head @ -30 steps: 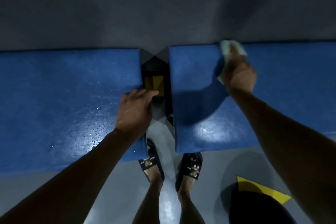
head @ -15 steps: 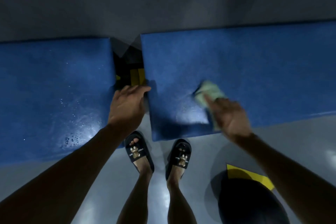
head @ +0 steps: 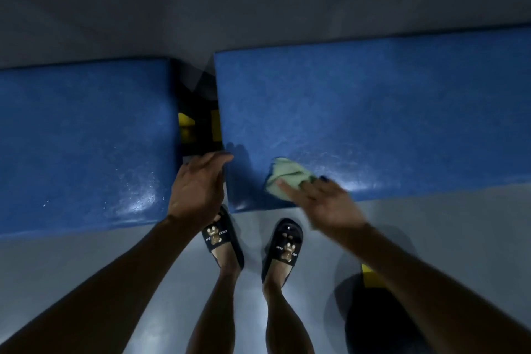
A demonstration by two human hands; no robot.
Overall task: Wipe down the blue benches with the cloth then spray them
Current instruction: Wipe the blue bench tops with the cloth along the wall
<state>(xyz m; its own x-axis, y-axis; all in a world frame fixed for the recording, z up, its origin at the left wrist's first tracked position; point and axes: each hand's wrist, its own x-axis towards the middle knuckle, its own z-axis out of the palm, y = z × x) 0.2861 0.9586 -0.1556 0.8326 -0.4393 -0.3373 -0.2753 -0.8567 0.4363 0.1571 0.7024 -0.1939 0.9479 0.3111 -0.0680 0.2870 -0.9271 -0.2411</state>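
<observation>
Your right hand [head: 324, 204] is pressing the green cloth [head: 287, 178] flat-fingered onto the right blue surface [head: 373, 112] near its front edge. Your left hand [head: 198, 187] is hovering, fingers relaxed, beside the left surface [head: 86, 138].

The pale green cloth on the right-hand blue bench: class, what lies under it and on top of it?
Under the pale green cloth lies the right-hand blue padded bench, near its front edge. On top, the right hand presses it with straight fingers. The bench surface beneath is covered.
</observation>
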